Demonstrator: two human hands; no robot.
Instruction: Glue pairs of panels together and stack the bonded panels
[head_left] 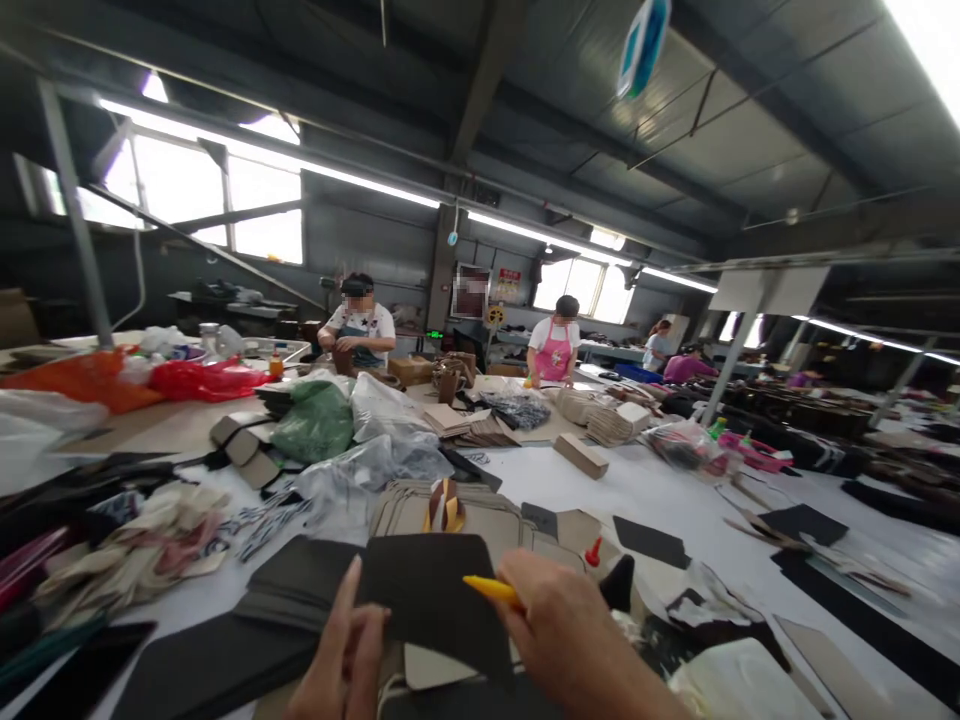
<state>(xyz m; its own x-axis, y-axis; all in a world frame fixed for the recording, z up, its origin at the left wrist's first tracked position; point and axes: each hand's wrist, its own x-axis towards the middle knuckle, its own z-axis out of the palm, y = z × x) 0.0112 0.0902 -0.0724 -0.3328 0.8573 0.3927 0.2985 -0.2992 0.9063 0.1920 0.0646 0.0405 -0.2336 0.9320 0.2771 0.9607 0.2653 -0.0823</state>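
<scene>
A dark, flat panel (431, 590) with rounded corners lies in front of me, over a beige panel (442, 666). At its left edge is my left hand (341, 650), the index finger stretched along the edge and the other fingers curled against the panel; its thumb is hidden. My right hand (551, 620) is closed around a yellow pen-like tool (489, 588), whose tapered tip points left over the panel. What kind of tool it is cannot be made out. Behind the panel, a roll of brown and yellow tape (444, 507) sits on stacked beige panels (390, 510).
More dark panels (289, 590) fan out at left, near fabric strips (142, 535) and a dark phone-like slab (82, 670). A small red-tipped bottle (593, 552) stands right of the stack. Plastic bags (375, 470) and a beige block (580, 456) lie farther back. Two co-workers stand across the table.
</scene>
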